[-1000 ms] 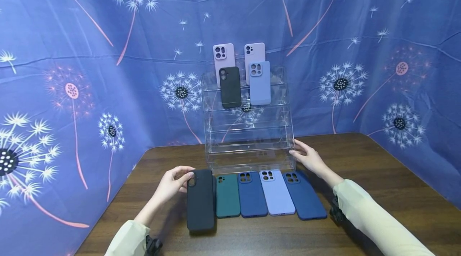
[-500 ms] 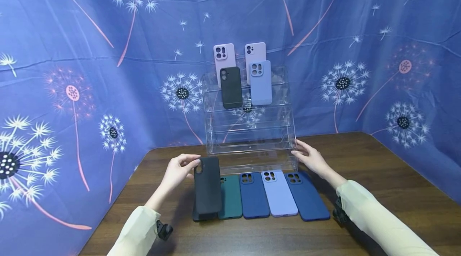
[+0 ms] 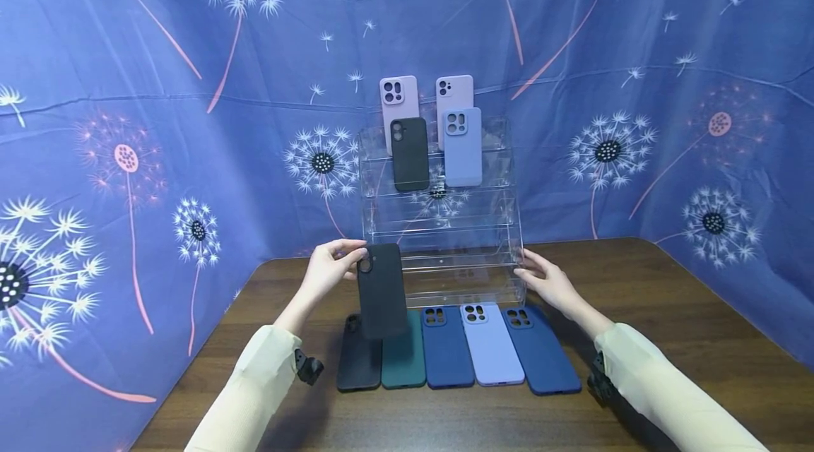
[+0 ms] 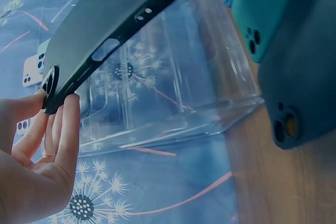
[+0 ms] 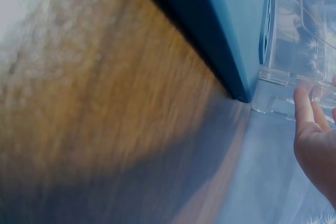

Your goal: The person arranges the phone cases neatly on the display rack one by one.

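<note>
My left hand [image 3: 327, 270] pinches a black phone case [image 3: 383, 296] by its camera-hole end, thumb on one side and fingers on the other in the left wrist view. The case is raised, tilted, before the lower left of a clear tiered display rack [image 3: 461, 294]. At the rack's right side, the fingers of my right hand [image 3: 548, 282] are fairly straight and touch its edge. In the right wrist view that hand [image 5: 319, 150] is partly cut off. On upper tiers stand two pale pink cases [image 3: 399, 102] behind a black case [image 3: 410, 155] and a light blue case [image 3: 463, 155].
A row of cases lies before the rack: black [image 3: 359, 367], green [image 3: 404, 364], dark blue [image 3: 448, 353], lavender-blue [image 3: 492, 346] and another dark blue case [image 3: 543, 357]. Brown wooden table [image 3: 407, 420] lies under them. A blue dandelion-patterned cloth [image 3: 286, 49] hangs behind.
My left hand has lifted the black case up and rightwards, towards the rack, uncovering another black case under it. My right hand has stayed at the rack's side.
</note>
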`<state>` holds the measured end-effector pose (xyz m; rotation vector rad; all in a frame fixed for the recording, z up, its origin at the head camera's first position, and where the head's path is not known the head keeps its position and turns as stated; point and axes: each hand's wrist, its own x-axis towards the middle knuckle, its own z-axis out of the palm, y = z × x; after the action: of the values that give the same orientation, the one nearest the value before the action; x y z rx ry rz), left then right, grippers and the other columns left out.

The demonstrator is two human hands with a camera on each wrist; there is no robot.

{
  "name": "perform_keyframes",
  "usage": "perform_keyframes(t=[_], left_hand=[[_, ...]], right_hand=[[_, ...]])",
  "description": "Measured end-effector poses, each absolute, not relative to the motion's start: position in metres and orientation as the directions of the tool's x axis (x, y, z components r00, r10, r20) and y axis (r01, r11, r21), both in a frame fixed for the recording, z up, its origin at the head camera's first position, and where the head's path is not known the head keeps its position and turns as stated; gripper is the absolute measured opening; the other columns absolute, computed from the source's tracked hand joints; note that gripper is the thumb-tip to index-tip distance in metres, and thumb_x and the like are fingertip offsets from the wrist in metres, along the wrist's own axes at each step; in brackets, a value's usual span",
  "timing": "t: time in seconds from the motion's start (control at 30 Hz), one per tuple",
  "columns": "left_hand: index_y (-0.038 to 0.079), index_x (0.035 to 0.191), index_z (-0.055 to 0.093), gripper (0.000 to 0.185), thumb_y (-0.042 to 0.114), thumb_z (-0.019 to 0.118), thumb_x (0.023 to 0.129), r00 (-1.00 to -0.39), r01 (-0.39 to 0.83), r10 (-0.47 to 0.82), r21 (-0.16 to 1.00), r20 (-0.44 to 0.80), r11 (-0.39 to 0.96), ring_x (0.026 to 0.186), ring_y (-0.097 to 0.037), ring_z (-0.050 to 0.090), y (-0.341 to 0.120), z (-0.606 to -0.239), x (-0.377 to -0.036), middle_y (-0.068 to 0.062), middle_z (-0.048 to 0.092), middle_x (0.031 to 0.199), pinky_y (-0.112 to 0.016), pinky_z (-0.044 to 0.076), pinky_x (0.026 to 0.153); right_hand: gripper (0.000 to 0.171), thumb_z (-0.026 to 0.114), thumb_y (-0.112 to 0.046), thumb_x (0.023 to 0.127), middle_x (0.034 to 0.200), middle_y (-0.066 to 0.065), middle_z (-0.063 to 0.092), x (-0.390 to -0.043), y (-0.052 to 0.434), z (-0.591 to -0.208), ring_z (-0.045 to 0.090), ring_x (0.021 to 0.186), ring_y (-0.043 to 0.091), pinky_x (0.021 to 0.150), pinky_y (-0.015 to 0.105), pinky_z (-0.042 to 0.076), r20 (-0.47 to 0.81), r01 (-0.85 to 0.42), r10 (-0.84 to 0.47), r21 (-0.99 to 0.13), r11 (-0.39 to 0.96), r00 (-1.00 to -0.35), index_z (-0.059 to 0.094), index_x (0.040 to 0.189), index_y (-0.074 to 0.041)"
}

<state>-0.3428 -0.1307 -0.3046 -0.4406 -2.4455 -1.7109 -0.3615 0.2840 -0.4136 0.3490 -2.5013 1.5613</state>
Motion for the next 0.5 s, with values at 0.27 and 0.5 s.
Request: perform_keyframes(t=[0.27,0.5], left_hand=[[0.009,0.107,0.062,0.03,0.024,0.062,0.081,-0.94,0.34,0.113,0.897,0.321,0.284,0.076,-0.016,0.064,-0.12,-0.298,-0.363,-0.013,0.061,0.101,-0.035,0.055,0.065],[0.008,0.108,0.061,0.031,0.024,0.061,0.082,-0.922,0.388,0.11,0.869,0.372,0.306,0.08,-0.023,0.064,-0.114,-0.28,-0.378,-0.014,0.061,0.102,-0.036,0.054,0.064]], right_hand=[[0.066,0.053,-0.036,0.086,0.131,0.023,0.039,-0.362,0.284,-0.414,0.048,0.111,0.035,0.082,0.035,0.05,0.272,-0.295,-0.114,-0.856,0.425,-0.955,0.022,0.139,-0.01],[0.064,0.053,-0.032,0.086,0.129,0.024,0.041,-0.361,0.282,-0.414,0.049,0.108,0.035,0.08,0.034,0.051,0.297,-0.315,-0.111,-0.852,0.417,-0.949,0.024,0.138,-0.007]])
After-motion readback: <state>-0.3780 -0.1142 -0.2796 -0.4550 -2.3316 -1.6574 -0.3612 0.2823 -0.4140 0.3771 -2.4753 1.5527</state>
